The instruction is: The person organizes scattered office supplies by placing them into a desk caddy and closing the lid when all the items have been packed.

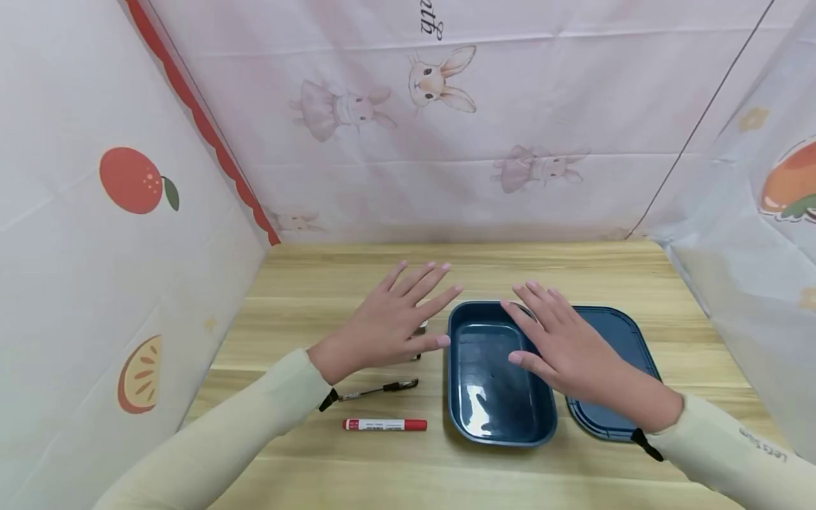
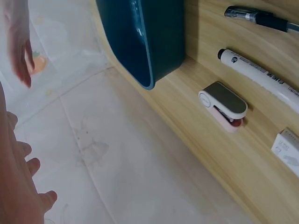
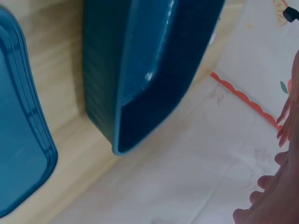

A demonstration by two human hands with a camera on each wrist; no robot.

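Note:
Both hands are held up with fingers spread, holding nothing. My left hand (image 1: 395,322) hovers to the left of a dark blue open box (image 1: 497,382), hiding part of the small items beneath it. My right hand (image 1: 564,343) is over the box's right side, fingers overlapping its rim in the head view. No contents show inside the box. Its blue lid (image 1: 615,343) lies flat on the right, partly behind the right hand and forearm. In the left wrist view, a small stapler (image 2: 223,105) with a dark top sits on the table beside a white marker (image 2: 261,77).
A black pen (image 1: 382,389) and a red marker (image 1: 384,425) lie left of the box on the wooden table (image 1: 299,467). At the left wrist view's right edge is a small white carton (image 2: 288,151). Printed sheets (image 1: 382,184) hang at the back and sides.

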